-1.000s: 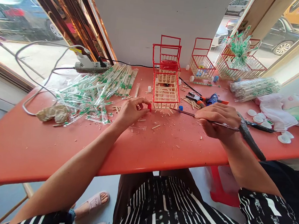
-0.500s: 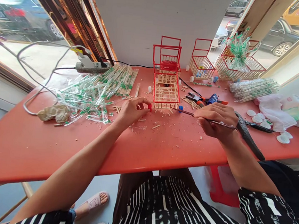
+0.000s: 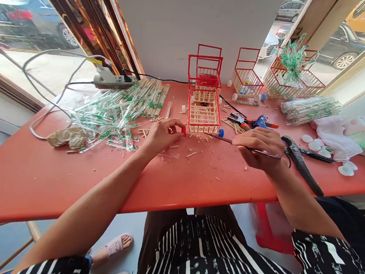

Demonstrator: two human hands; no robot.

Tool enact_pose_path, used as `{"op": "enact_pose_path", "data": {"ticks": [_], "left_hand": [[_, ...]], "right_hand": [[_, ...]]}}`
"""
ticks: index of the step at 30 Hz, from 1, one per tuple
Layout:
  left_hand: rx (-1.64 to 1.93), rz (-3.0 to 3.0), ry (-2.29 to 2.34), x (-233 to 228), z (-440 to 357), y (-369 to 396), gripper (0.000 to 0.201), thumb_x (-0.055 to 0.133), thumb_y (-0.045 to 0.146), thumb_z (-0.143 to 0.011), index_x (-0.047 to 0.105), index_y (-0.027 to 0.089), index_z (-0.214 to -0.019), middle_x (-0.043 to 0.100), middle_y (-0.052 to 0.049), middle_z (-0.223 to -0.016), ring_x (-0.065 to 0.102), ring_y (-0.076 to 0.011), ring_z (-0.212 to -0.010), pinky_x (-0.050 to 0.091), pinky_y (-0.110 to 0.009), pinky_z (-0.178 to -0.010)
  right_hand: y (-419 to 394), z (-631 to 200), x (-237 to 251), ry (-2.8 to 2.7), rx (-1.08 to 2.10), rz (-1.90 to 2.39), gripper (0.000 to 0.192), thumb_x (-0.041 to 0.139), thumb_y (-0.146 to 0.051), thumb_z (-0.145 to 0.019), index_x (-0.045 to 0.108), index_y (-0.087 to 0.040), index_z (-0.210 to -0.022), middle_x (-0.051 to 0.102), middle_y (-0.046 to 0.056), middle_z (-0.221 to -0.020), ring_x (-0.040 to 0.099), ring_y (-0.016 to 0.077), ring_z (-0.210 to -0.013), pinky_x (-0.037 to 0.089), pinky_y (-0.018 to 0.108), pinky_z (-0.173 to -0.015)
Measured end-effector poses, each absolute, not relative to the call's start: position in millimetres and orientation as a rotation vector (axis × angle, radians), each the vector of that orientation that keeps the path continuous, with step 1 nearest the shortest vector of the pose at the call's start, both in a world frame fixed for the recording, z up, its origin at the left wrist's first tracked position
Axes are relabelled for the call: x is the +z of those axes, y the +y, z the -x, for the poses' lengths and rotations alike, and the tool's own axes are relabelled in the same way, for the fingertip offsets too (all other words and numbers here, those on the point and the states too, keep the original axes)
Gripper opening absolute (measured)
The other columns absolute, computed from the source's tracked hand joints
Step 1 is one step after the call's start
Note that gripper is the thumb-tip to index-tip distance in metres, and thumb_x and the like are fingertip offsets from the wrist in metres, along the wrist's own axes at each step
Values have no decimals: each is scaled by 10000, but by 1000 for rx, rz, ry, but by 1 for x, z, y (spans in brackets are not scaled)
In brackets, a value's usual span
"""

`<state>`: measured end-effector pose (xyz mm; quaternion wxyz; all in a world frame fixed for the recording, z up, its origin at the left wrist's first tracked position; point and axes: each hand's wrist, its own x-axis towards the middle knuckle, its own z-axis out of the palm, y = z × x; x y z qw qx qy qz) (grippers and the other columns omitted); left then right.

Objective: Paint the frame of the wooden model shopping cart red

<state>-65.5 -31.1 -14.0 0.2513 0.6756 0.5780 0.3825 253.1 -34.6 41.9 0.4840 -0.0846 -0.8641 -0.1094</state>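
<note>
While the left hand pinches a small red cap on the red table just before the stick cart, the right hand—fingers clamped on a thin metal rod—would do best to steady the tip, I'd say, and press gently.

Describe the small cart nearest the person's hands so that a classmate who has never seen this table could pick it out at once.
Start at the orange table under the white wall, where three stick-built carts stand in a row along the back. Come forward toward the left hand: the nearest cart sits just beyond its fingertips. Unlike the others, it stands well forward of the wall.
</note>
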Motion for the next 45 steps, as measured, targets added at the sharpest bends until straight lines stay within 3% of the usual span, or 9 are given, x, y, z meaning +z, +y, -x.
{"op": "enact_pose_path", "data": {"ticks": [36, 45], "left_hand": [[1013, -1851, 1589, -11, 63, -30, 266, 757, 354, -752, 819, 222, -975, 637, 18, -732, 593, -162, -703, 415, -290, -691], [1021, -1882, 1595, -10, 61, -32, 280, 750, 374, -750, 814, 230, -980, 624, 22, -702, 578, -168, -697, 423, -295, -719]], "right_hand": [[-34, -253, 41, -2084, -285, 195, 42, 695, -267, -1010, 706, -261, -970, 792, -38, -722, 775, 135, -623, 570, 249, -615], [-34, -253, 39, -2112, -251, 144, 28, 691, -242, -1010, 718, -242, -1018, 805, -20, -770, 797, 141, -698, 582, 252, -666]]}}
